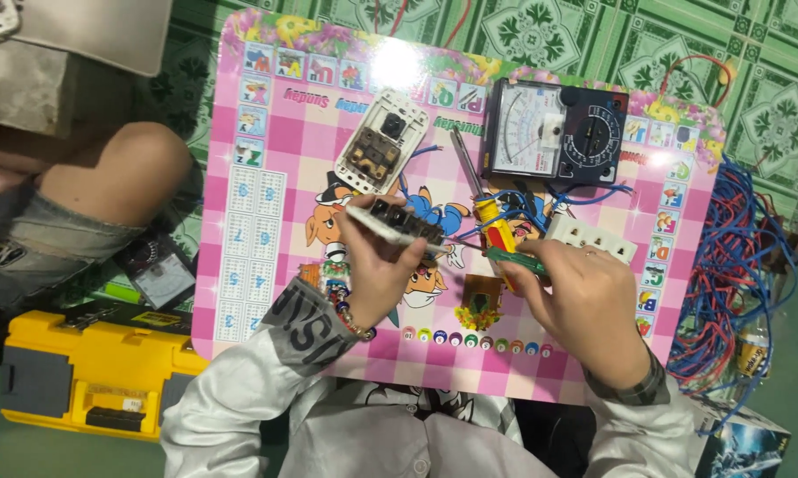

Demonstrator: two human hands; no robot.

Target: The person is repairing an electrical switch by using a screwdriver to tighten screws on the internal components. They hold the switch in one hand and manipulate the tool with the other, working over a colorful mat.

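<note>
My left hand (377, 270) holds a white switch plate with dark modules (397, 221), tilted above the pink children's table (266, 199). In my right hand (585, 301) is a green-handled screwdriver (512, 257), its tip pointing left toward the plate's end. A second white wall plate with a socket (381, 142) lies face down at the table's upper middle. A yellow-and-red-handled screwdriver (483, 205) lies just above my right hand. Blue wires (527, 205) trail there beside a white socket block (591, 237).
A black analog multimeter (558, 131) rests at the table's upper right. Bundles of blue and red wire (735, 265) pile at the right. A yellow toolbox (94, 367) sits lower left. Another person's knee (120, 173) is at the left, with a small meter (158, 273) below it.
</note>
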